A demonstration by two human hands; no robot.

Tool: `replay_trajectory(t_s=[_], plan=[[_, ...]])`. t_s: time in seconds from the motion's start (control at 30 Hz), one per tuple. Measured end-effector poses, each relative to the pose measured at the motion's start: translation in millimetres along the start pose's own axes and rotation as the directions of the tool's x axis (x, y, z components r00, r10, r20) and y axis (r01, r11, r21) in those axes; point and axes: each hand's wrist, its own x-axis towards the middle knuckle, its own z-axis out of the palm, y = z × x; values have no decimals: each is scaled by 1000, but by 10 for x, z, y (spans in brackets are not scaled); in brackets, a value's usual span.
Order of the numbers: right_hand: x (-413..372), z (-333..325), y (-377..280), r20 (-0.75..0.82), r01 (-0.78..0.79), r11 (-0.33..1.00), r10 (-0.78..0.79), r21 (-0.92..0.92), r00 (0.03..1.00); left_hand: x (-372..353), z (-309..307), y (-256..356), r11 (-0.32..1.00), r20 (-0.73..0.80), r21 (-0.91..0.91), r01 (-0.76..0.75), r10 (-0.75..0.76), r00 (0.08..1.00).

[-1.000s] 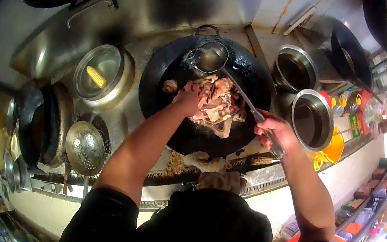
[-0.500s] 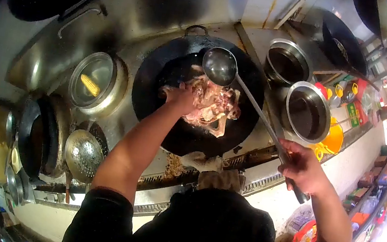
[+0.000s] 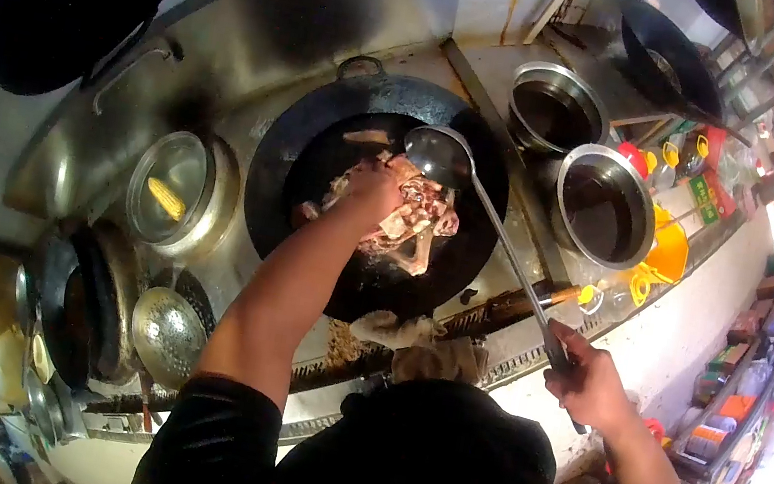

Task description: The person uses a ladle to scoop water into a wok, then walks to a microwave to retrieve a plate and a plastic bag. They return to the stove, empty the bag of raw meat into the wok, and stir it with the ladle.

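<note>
A pile of raw, bony meat pieces (image 3: 416, 221) lies in the large black wok (image 3: 302, 107). My left hand (image 3: 373, 187) reaches down into the wok and touches the top of the pile; its fingers are mostly hidden against the meat, so their grip does not show. My right hand (image 3: 585, 377) is wrapped around the end of a long-handled metal ladle (image 3: 501, 228). The ladle's round bowl hangs over the far right part of the meat, beside my left hand. One loose piece of meat (image 3: 367, 137) sits apart on the wok's far side.
Two metal pots of dark liquid (image 3: 605, 219) stand to the right of the wok. On the left are a lidded pot (image 3: 216, 205) with a corn cob (image 3: 166, 198) on it and a perforated skimmer (image 3: 167, 337). Crumpled cloths (image 3: 439, 360) lie at the stove's front edge.
My left hand has shifted within the meat, and a loose piece now shows beyond it. My right hand still holds the ladle over the wok. The whole view has shifted slightly.
</note>
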Motion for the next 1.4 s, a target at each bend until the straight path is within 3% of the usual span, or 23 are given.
replay_trajectory(t_s=[0.1,0.2,0.3,0.37,0.57,0.93,1.0,1.03,1.1,1.17,1.27,1.37,1.4], plan=[[-64,7,-8,29,-99,993,101,-57,994,-299,-409,233,995,29,89,53,-56,998],[-102,11,1,35,-150,979,156,-134,987,-218,-166,136,981,-41,194,21,-14,999],[-165,-5,110,-1,-91,957,95,-275,996,-228,-254,176,979,9,201,39,-41,999],[-201,-6,215,-43,55,929,-76,-367,996,-218,-221,173,978,-6,207,24,-24,1000],[-235,-2,356,-42,153,885,-190,-439,981,-266,-284,200,982,-8,188,28,-27,1000],[-228,70,438,-27,165,828,-212,-536,977,-318,-166,179,976,-90,214,22,-3,996],[-223,74,420,-25,161,821,-209,-548,978,-326,-141,194,914,-33,406,-16,32,999],[-212,72,429,-19,168,797,-220,-581,975,-343,-166,212,916,-31,401,-23,38,999],[-219,58,459,-13,165,772,-219,-614,976,-430,-261,217,992,-133,113,47,-31,991],[-225,44,492,-9,152,635,-243,-757,970,-451,-270,187,994,-152,103,27,-11,988],[-185,34,600,-71,144,595,-323,-790,944,-474,-306,141,980,-152,200,9,22,988],[-155,46,748,-100,133,565,-362,-814,927,-622,-347,71,997,-220,67,-34,48,974],[-121,26,755,-118,133,573,-378,-808,918,-715,-354,50,999,-254,7,51,-47,966]])
